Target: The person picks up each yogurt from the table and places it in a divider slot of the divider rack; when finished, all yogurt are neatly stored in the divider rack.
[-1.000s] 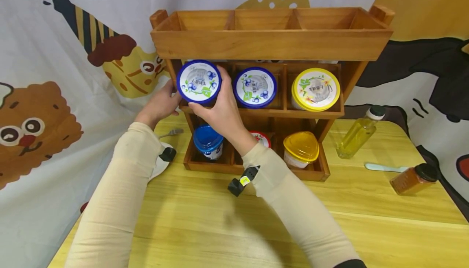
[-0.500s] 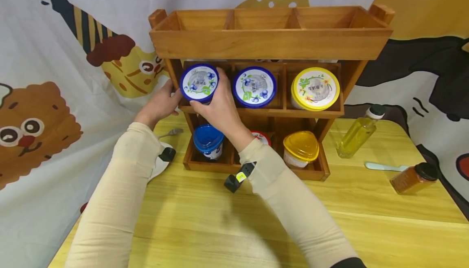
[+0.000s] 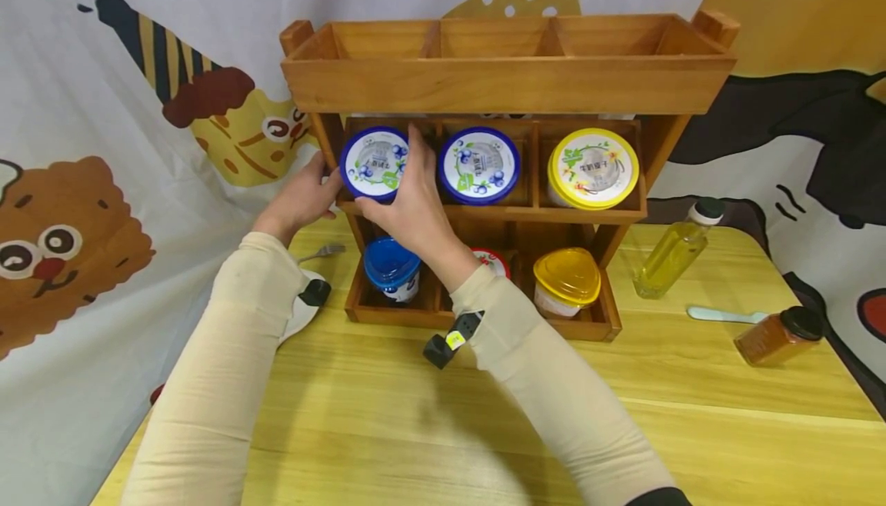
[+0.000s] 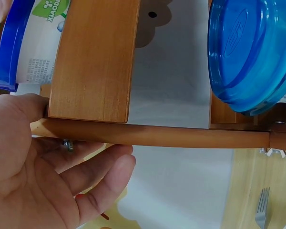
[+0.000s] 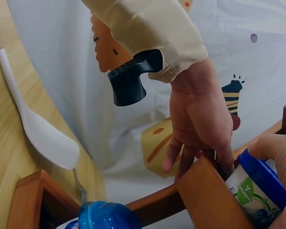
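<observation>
My right hand (image 3: pixel 415 210) holds a blue-lidded tub (image 3: pixel 371 161) with blueberries printed on its lid, thumb at the near rim and fingers along the right side. The tub sits in the left compartment of the middle tier of a wooden rack (image 3: pixel 508 84). In the right wrist view, the tub (image 5: pixel 257 193) stands behind the shelf's front board. My left hand (image 3: pixel 299 197) grips the rack's left side post. The left wrist view has the left hand (image 4: pixel 62 162) with its thumb inside the post (image 4: pixel 181 137) and the other fingers outside.
Beside it in the same tier stand another blue-lidded tub (image 3: pixel 481 165) and a yellow-lidded tub (image 3: pixel 595 168). Below are cups with blue (image 3: pixel 392 264), red and yellow lids. An oil bottle (image 3: pixel 671 256), a pale knife (image 3: pixel 723 314) and a spice jar (image 3: pixel 778 337) lie right; a fork (image 3: pixel 321 252) lies left.
My right hand has lowered the blue-lidded tub into the left compartment, and its lid has levelled with its neighbour. The left hand keeps its grip on the rack's post.
</observation>
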A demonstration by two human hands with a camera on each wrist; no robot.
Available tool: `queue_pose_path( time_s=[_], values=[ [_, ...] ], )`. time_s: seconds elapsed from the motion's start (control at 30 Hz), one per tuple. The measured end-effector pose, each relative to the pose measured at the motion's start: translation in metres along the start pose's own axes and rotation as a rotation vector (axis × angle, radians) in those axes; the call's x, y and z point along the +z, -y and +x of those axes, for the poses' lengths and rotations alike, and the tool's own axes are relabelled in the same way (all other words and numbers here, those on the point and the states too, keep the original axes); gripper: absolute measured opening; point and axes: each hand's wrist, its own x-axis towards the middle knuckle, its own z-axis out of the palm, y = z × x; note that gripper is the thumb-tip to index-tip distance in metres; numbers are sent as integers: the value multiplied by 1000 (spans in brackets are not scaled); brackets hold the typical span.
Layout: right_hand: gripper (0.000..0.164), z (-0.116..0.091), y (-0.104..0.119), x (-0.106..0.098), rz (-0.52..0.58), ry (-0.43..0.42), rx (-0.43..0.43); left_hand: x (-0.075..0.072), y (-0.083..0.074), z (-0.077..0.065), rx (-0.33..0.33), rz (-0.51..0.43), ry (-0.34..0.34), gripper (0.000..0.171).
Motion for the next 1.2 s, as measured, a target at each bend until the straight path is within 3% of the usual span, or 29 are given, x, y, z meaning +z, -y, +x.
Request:
queue_pose_path(
  time_s=[0.3,0.57,0.77,1.2],
  values=[
    [105,-5,6,-4,-10,-86,-146,1,2,2,8,-7,-6,58],
    [90,-25,19,-15,20,-37,-170,1,2,1,2,-23,-5,59],
    [80,-45,26,-34,50,-13,-251,2,1,2,-1,-26,-2,60],
    [70,-88,31,-86,71,-56,-390,0,1,0,5,29,10,60]
  ],
)
